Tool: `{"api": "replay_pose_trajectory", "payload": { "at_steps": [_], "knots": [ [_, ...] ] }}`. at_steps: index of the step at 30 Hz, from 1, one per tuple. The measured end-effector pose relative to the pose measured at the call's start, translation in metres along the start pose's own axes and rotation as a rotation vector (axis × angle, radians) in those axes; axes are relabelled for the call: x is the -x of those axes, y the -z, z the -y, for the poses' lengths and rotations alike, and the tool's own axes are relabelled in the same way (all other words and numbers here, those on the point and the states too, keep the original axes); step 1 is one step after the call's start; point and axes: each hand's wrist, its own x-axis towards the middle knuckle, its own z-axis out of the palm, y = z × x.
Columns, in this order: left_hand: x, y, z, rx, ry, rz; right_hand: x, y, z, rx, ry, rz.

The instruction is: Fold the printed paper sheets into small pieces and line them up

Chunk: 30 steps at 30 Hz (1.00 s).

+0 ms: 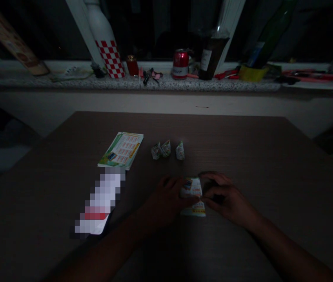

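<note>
A small printed sheet of paper (196, 211), white and green with orange rows, lies on the table between my hands. My left hand (166, 199) rests over its left side, fingers spread and thumb stretched across the middle, pressing it down. At the right edge, my right hand (228, 199) has thumb and index finger together in a pinch on the paper; its other fingers are bent above. Beyond the hands stand three small folded paper pieces (166, 148), two close together and one apart on the right. To the left is a stack of similar printed sheets (122, 150).
A lit phone (101, 199), its screen blurred out, lies left of my left forearm on the wooden table (228, 137). The windowsill (154, 83) behind holds a checkered bottle (110, 56), a red can (181, 64), a dark drink cup (209, 56) and a green bottle (275, 31).
</note>
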Motion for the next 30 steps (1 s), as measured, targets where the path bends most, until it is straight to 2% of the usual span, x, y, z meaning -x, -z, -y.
{"api": "replay_pose_trajectory", "payload": {
  "at_steps": [12, 23, 30],
  "knots": [
    [0.001, 0.0, -0.002, -0.012, 0.011, -0.002, -0.006, -0.002, 0.004, -0.077, -0.088, -0.057],
    [0.001, -0.005, -0.001, -0.028, 0.009, -0.021, -0.016, -0.006, -0.005, -0.03, -0.177, -0.098],
    [0.001, -0.004, -0.001, -0.017, -0.004, -0.019, -0.024, -0.01, -0.009, -0.009, -0.208, -0.184]
  ]
}}
